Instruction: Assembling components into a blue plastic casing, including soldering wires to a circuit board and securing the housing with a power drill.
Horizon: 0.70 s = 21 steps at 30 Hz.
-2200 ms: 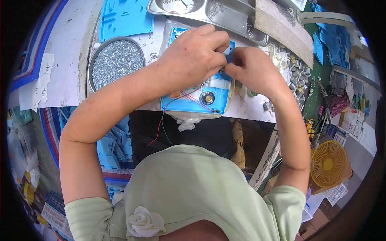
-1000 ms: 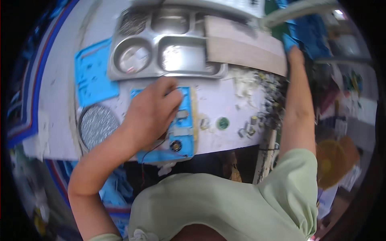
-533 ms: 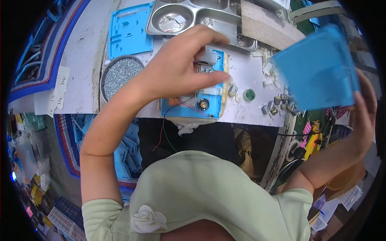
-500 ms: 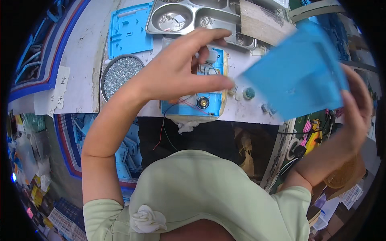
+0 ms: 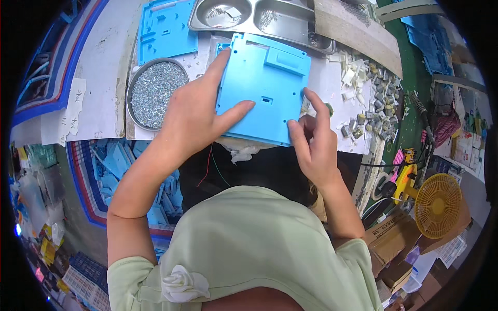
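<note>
A flat blue plastic cover (image 5: 259, 85) with small holes and a raised rectangular block lies over the blue housing (image 5: 222, 47), which it mostly hides. My left hand (image 5: 194, 111) grips the cover's left edge, its thumb resting on the face. At the right edge, my right hand (image 5: 319, 145) holds the cover near its lower corner, fingers bent. Thin red and green wires (image 5: 210, 166) hang below the table's front edge. Whether the cover sits fully against the housing I cannot tell.
Left of the cover stands a round metal bowl (image 5: 129, 98) of small screws. Another blue panel (image 5: 167, 31) lies behind it, beside a compartmented steel tray (image 5: 251, 15). Small metal parts (image 5: 378, 106) are heaped at right, near a wooden board (image 5: 363, 36). A yellow fan (image 5: 438, 206) stands lower right.
The blue cover has moved left from the right side and now lies over the housing. My left hand, empty before, has taken hold of its left edge.
</note>
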Each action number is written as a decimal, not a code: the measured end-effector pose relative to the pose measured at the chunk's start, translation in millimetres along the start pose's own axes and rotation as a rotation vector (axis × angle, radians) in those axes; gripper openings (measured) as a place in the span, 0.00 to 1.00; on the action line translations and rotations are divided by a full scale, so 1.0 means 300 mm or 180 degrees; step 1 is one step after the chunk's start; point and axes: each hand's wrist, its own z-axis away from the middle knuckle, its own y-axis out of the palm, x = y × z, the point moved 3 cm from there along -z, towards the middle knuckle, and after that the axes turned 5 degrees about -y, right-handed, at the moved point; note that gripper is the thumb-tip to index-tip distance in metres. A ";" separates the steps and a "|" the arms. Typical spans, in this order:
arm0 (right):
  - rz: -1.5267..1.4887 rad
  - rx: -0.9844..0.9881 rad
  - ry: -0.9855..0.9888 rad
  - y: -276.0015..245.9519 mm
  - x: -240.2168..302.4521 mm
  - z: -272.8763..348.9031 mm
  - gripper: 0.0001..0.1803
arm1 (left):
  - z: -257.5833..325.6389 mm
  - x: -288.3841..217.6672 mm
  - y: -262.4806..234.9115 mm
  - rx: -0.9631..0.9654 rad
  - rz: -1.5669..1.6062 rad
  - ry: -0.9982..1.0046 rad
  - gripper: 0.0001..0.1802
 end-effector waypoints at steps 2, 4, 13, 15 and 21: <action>0.0182 -0.0036 -0.0126 0.013 -0.023 -0.019 0.30 | -0.003 -0.001 0.016 -0.0102 -0.0472 0.0213 0.44; 0.0099 0.0053 -0.0140 0.010 -0.022 -0.052 0.28 | -0.011 0.010 0.018 -0.0200 -0.0508 0.0330 0.43; 0.1005 0.0725 -0.0589 0.009 -0.009 -0.113 0.26 | 0.072 0.029 0.009 -0.0039 -0.0149 -0.0355 0.36; 0.1331 0.0746 -0.0854 0.006 0.011 -0.118 0.30 | 0.108 0.056 0.025 -0.0093 0.0018 -0.0487 0.33; 0.2412 0.1099 -0.0842 0.056 0.061 -0.083 0.40 | 0.165 0.076 0.082 -0.0561 0.0208 -0.0228 0.28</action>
